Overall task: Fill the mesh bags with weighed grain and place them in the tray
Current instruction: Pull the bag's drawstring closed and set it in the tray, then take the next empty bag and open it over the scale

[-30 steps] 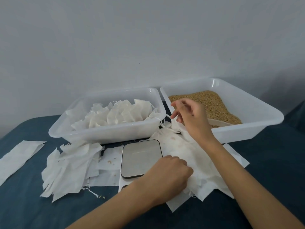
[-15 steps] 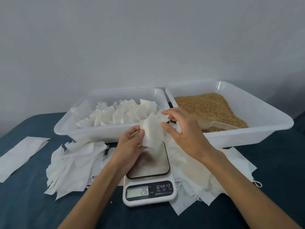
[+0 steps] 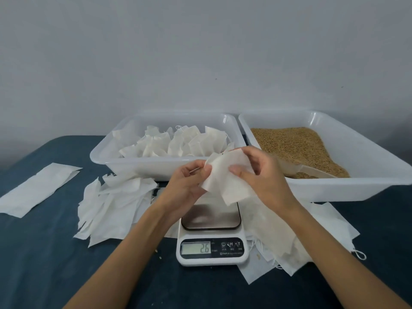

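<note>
Empty mesh bag (image 3: 225, 181) held above the scale (image 3: 211, 241), pinched by both hands: left hand (image 3: 189, 186) at its left edge, right hand (image 3: 260, 175) with thumb on the front face. Both grips closed on the bag. The bag looks very light, limp and thin; it should crumple easily, so best taken at the mouth edges to spread it open.

Display reads 26. Tray (image 3: 124, 161) of filled bags behind left; grain bin (image 3: 347, 186) with scoop (image 3: 316, 170) behind right. Loose empty bags (image 3: 116, 204) litter the surface (image 3: 44, 253) beside the scale, crowding the pan.
</note>
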Demonstrator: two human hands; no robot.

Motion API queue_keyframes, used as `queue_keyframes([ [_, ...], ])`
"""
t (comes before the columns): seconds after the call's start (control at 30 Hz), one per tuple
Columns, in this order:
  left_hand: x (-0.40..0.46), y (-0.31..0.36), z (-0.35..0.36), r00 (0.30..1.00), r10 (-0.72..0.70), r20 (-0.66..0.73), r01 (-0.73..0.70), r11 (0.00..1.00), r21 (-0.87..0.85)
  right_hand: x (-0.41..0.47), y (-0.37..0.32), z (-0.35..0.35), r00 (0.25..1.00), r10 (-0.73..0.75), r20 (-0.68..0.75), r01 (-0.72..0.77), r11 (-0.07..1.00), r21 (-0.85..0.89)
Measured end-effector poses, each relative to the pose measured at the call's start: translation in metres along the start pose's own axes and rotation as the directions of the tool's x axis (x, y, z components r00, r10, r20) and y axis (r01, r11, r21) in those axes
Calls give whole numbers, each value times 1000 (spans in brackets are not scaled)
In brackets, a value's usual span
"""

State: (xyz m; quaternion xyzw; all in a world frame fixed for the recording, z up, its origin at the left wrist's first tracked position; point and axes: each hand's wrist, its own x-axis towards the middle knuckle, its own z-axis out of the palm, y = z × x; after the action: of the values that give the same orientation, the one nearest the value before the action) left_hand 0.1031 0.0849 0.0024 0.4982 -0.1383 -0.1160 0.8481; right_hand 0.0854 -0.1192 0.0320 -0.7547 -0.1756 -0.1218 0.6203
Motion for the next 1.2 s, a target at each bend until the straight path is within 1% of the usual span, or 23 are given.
queue_keyframes([
  [0.07,0,4,-2,998,29,-52,-30,999,-21,0,0,-4,982,-169,-84,135,940,-313],
  [0.13,0,7,-5,992,56,-109,-59,998,-28,-2,0,-6,917,-396,-45,261,683,-682],
  [0.17,0,8,-6,990,60,-128,-65,997,-33,-4,-2,-7,894,-448,-1,273,546,-792],
  [0.23,0,9,-8,990,58,-132,-66,996,-55,-8,-4,-5,912,-399,100,252,351,-902],
  [0.27,0,9,-8,992,47,-119,-56,996,-76,-10,-3,-1,943,-291,158,239,267,-934],
  [0.3,0,9,-7,994,31,-100,-42,994,-106,-12,-1,4,962,-180,207,243,213,-946],
  [0.33,0,9,-6,997,16,-80,-28,990,-140,-14,2,7,965,-111,239,257,206,-944],
  [0.37,1,9,-6,998,2,-56,-12,985,-172,-14,3,9,965,-102,241,260,262,-929],
  [0.43,0,9,-5,1000,-17,0,16,976,-218,-12,-4,10,979,-179,98,186,585,-790],
  [0.47,0,9,-5,1000,-16,27,22,972,-236,-10,-6,9,987,-159,-5,120,761,-637],
  [0.5,0,9,-5,999,-13,48,25,970,-243,-8,-11,8,997,-54,-60,22,895,-446],
  [0.53,1,8,-6,998,-13,60,27,971,-236,-6,-14,8,996,83,-44,-92,962,-257],
  [0.6,2,5,-7,998,-23,54,33,980,-194,-6,-14,8,967,246,58,-248,969,20],
  [0.63,2,4,-8,999,-27,38,34,984,-175,-7,-13,8,966,248,74,-255,961,104],
  [0.7,3,2,-6,999,-23,-34,19,990,-138,-7,-11,6,981,194,15,-194,965,177],
  [0.77,3,-2,-4,986,27,-164,-36,998,-55,-5,-10,1,991,119,-65,-108,983,149],
  [0.83,3,-5,-4,913,221,-343,-133,956,262,-5,-10,0,992,25,-127,-22,999,25],
  [0.87,2,-6,-4,859,353,-371,-165,876,453,-5,-9,0,989,-17,-147,8,998,-59],
  [0.9,1,-5,-2,820,454,-348,-202,799,567,-6,-8,2,986,-49,-161,26,989,-142],
  [0.93,-1,-4,1,814,500,-295,-245,757,606,-8,-7,4,983,-71,-172,33,976,-216],
  [1.0,-6,-1,10,878,446,-173,-308,805,507,-10,-5,9,980,-87,-177,27,948,-316],
  [1.1,-11,-6,25,952,305,-26,-264,860,436,-13,-2,17,989,-91,-118,39,924,-381],
  [1.2,-11,-13,27,962,270,-27,-232,869,436,-14,-1,20,997,-64,-49,42,932,-360],
])
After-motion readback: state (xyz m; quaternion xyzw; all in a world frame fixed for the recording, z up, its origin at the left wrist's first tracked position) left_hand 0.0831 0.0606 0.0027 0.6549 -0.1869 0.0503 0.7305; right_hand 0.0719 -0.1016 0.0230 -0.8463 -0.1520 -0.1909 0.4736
